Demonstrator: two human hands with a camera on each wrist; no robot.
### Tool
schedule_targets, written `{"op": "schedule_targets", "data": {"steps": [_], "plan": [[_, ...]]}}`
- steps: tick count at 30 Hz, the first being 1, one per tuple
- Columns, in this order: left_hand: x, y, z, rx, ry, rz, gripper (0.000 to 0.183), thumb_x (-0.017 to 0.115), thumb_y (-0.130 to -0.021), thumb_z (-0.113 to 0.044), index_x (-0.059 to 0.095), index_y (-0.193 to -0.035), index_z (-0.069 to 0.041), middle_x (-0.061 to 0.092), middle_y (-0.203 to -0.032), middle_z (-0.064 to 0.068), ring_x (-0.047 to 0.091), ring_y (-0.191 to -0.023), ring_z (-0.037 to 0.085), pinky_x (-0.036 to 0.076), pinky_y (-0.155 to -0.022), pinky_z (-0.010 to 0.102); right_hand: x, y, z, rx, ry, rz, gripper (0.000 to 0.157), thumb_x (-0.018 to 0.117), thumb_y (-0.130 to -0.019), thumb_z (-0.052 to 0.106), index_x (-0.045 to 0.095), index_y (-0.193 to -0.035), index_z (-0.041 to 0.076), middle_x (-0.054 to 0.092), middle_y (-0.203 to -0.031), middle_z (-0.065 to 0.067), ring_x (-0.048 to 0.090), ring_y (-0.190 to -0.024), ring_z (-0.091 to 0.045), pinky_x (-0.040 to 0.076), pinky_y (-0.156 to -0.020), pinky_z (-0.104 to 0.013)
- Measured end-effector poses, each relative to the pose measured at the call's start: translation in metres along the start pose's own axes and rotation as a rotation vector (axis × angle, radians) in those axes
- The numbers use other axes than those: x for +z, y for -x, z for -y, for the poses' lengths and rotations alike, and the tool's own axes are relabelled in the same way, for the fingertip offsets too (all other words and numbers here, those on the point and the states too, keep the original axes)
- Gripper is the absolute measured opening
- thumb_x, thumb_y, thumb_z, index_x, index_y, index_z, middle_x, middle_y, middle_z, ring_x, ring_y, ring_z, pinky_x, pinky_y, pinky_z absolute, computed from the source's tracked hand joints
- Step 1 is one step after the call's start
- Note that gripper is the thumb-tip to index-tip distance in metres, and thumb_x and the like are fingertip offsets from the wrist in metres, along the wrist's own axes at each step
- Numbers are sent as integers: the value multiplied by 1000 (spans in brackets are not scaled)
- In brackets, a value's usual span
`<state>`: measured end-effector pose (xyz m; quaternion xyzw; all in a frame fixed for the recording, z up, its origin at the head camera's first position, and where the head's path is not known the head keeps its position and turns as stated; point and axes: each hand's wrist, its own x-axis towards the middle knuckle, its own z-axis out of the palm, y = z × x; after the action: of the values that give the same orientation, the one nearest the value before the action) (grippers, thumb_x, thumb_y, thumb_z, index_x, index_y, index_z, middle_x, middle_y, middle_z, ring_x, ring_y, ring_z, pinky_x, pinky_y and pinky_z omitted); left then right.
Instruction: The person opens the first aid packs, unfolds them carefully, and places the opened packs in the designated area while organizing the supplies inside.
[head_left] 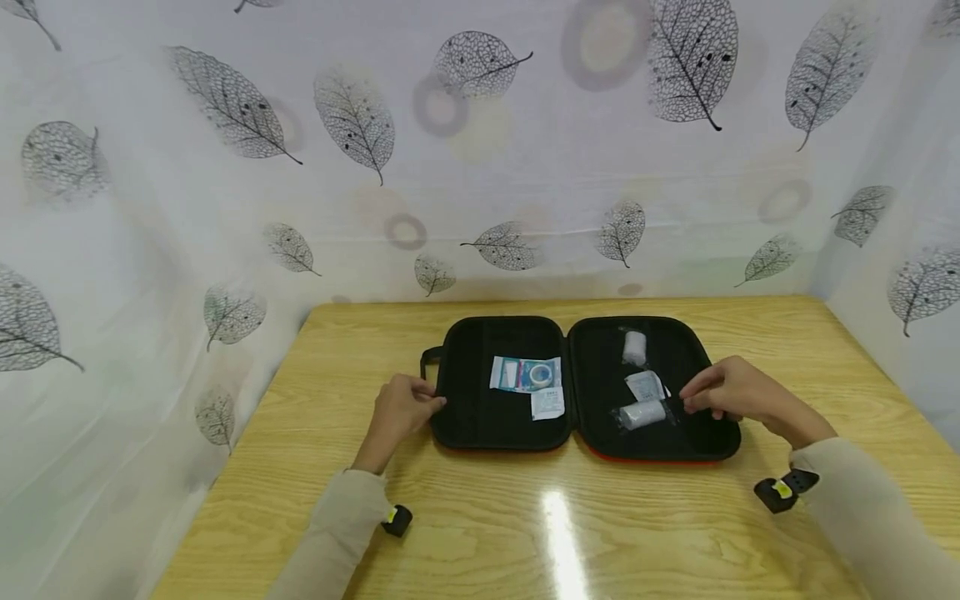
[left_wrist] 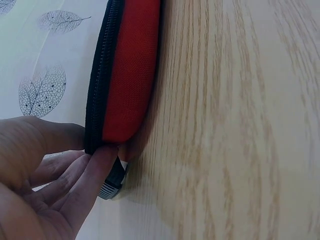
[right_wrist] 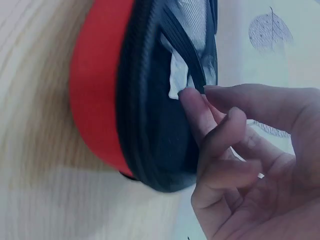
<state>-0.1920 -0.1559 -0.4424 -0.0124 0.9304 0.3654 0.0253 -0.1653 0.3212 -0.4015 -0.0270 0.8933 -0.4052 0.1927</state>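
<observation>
A black-lined zip case (head_left: pixel 459 421) with a red outer shell lies open flat on the table. My left hand (head_left: pixel 402 408) pinches its left rim, thumb on the zip edge and fingers against the red side (left_wrist: pixel 131 75). Over the right half, my right hand (head_left: pixel 738 393) pinches a black elastic band (right_wrist: pixel 186 45) between thumb and fingertip; the band edges a mesh pocket. Wrapped white rolls (head_left: pixel 642 413) and a white packet (head_left: pixel 647 386) lie in that half. In the left half are a blue-and-white packet (head_left: pixel 525 374) with a ring-shaped roll and a smaller white packet (head_left: pixel 547 403).
The case stands toward the back of a wooden table (head_left: pixel 480 517). A black carry handle (head_left: pixel 429 357) sticks out at its left side. Behind and beside the table hangs a white curtain (head_left: pixel 525 183) with leaf prints.
</observation>
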Motion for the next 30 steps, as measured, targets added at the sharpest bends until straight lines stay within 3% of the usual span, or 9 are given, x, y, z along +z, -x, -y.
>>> {"op": "schedule_targets", "data": {"steps": [11, 16, 21, 24, 30], "plan": [[-5, 0, -3, 32, -23, 22, 23, 81, -88, -22, 78, -99, -2, 76, -87, 6, 71, -80, 19, 59, -70, 37, -22, 8, -12, 34, 5, -90, 37, 70, -97, 19, 66, -115, -13, 70, -91, -8, 65, -76, -21, 60, -68, -36], [-12, 0, -7, 100, -91, -3, 21, 79, -90, -23, 79, -99, -4, 76, -89, 6, 70, -78, 19, 59, -69, 38, -26, 10, -21, 63, -26, -127, 37, 71, -96, 20, 65, -111, -14, 70, -90, -7, 67, -76, -21, 61, -69, -35], [-21, 1, -22, 163, -109, -44, 17, 77, -92, -21, 79, -97, -5, 76, -90, 7, 71, -77, 19, 59, -71, 40, -27, 11, -32, 97, -62, -157, 34, 72, -96, 19, 64, -105, -13, 69, -86, -6, 68, -73, -21, 61, -66, -35], [-21, -1, -32, 190, -84, -15, 14, 77, -92, -19, 79, -96, -6, 75, -89, 5, 69, -74, 17, 58, -66, 37, -26, 11, -39, 120, -84, -164, 36, 72, -96, 22, 64, -105, -11, 69, -85, -6, 68, -73, -20, 61, -66, -35], [-9, -9, -56, 192, 11, 106, 12, 75, -94, -17, 78, -96, -6, 73, -79, 2, 67, -64, 13, 56, -60, 31, -21, 12, -46, 145, -133, -150, 47, 73, -95, 29, 62, -113, -13, 67, -93, -7, 68, -76, -19, 62, -69, -36]]}}
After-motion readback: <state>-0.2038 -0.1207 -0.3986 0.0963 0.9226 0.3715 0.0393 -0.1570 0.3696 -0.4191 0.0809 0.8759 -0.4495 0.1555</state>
